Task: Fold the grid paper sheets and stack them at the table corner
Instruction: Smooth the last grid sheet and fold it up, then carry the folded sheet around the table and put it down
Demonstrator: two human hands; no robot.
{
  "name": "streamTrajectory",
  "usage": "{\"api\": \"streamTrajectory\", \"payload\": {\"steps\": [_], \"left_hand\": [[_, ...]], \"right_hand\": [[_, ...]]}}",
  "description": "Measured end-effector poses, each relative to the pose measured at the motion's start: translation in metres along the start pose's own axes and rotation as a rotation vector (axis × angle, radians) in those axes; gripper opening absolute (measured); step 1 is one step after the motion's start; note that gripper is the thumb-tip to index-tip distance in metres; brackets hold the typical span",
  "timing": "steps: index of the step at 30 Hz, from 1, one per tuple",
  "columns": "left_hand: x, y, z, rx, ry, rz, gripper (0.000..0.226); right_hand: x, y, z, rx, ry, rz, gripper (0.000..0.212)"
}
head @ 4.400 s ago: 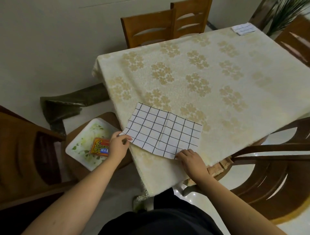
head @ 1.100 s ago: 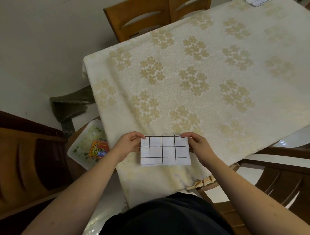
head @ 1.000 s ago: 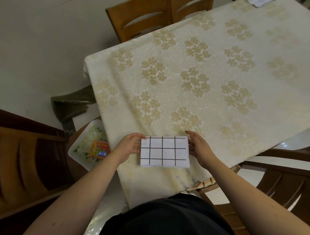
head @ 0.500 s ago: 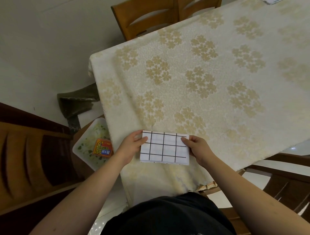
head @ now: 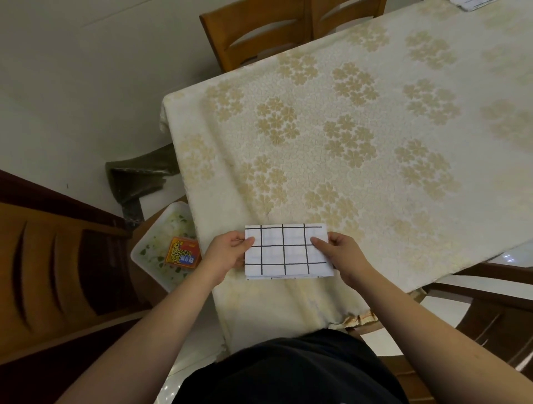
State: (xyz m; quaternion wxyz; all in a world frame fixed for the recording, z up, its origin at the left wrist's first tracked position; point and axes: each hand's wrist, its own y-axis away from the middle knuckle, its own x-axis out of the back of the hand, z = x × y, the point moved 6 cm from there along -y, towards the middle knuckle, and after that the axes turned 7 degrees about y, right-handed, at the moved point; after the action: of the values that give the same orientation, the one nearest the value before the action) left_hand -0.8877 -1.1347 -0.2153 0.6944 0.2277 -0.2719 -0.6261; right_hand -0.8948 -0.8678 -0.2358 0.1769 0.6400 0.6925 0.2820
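Observation:
A folded sheet of white grid paper (head: 287, 251) with black lines sits at the near edge of the table, held up slightly between both hands. My left hand (head: 227, 253) pinches its left edge, thumb on top. My right hand (head: 340, 253) pinches its right edge the same way. A small stack of folded grid paper (head: 468, 3) shows at the table's far right corner, cut off by the top of the frame.
The table wears a cream cloth with gold flowers (head: 360, 129). Wooden chairs stand at the far side (head: 259, 31), at my left (head: 57, 274) and at my right (head: 490, 311). A white tray (head: 153, 253) with an orange packet (head: 182, 255) lies on the left chair seat.
The sheet was open and flat earlier; it has since been folded to a small rectangle. In the last second both thumbs have slid onto its top face.

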Motion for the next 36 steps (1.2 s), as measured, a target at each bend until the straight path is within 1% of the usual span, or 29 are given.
{"api": "streamTrajectory", "payload": {"steps": [2,6,9,10,13,14,16,17,19,20,22,24,26,28,32,36], "left_hand": [[0.003,0.006,-0.003,-0.008,0.002,-0.002,0.024],[0.007,0.022,-0.015,0.057,0.034,-0.133,0.021],[0.014,0.034,-0.022,0.039,0.011,-0.183,0.022],[0.017,0.039,-0.024,0.02,0.003,-0.189,0.023],[0.027,0.052,-0.025,-0.062,-0.048,-0.17,0.023],[0.03,0.056,-0.026,-0.092,-0.063,-0.161,0.021],[0.036,0.066,-0.032,-0.139,-0.083,-0.168,0.015],[0.039,0.072,-0.036,-0.159,-0.108,-0.172,0.014],[0.044,0.081,-0.046,-0.203,-0.19,-0.193,0.023],[0.043,0.085,-0.051,-0.223,-0.23,-0.221,0.024],[0.034,0.104,-0.052,-0.264,-0.267,-0.273,0.013],[0.021,0.119,-0.056,-0.252,-0.247,-0.316,0.005],[0.003,0.129,-0.062,-0.228,-0.251,-0.393,0.011],[-0.015,0.14,-0.064,-0.226,-0.27,-0.458,0.017],[-0.05,0.164,-0.066,-0.222,-0.282,-0.565,0.014],[-0.088,0.195,-0.072,-0.243,-0.333,-0.669,0.014]], "right_hand": [[-0.002,0.005,0.0,0.014,0.004,0.034,0.013],[-0.008,0.019,0.004,0.056,0.042,0.093,0.019],[-0.016,0.042,0.009,0.074,0.032,0.161,0.021],[-0.019,0.05,0.012,0.078,0.028,0.19,0.024],[-0.029,0.078,0.023,0.104,0.058,0.265,0.052],[-0.034,0.089,0.025,0.115,0.069,0.281,0.056],[-0.042,0.115,0.03,0.109,0.07,0.309,0.052],[-0.045,0.129,0.031,0.112,0.066,0.329,0.046],[-0.049,0.158,0.034,0.13,0.044,0.392,0.03],[-0.049,0.17,0.038,0.133,0.032,0.432,0.025],[-0.047,0.197,0.045,0.141,0.021,0.515,0.021],[-0.041,0.223,0.057,0.14,-0.049,0.579,0.017],[-0.033,0.249,0.068,0.109,-0.102,0.642,0.012],[-0.024,0.273,0.081,0.087,-0.091,0.692,0.011],[-0.007,0.311,0.112,0.035,-0.096,0.789,0.013],[0.015,0.345,0.143,0.002,-0.187,0.924,0.014]]}}
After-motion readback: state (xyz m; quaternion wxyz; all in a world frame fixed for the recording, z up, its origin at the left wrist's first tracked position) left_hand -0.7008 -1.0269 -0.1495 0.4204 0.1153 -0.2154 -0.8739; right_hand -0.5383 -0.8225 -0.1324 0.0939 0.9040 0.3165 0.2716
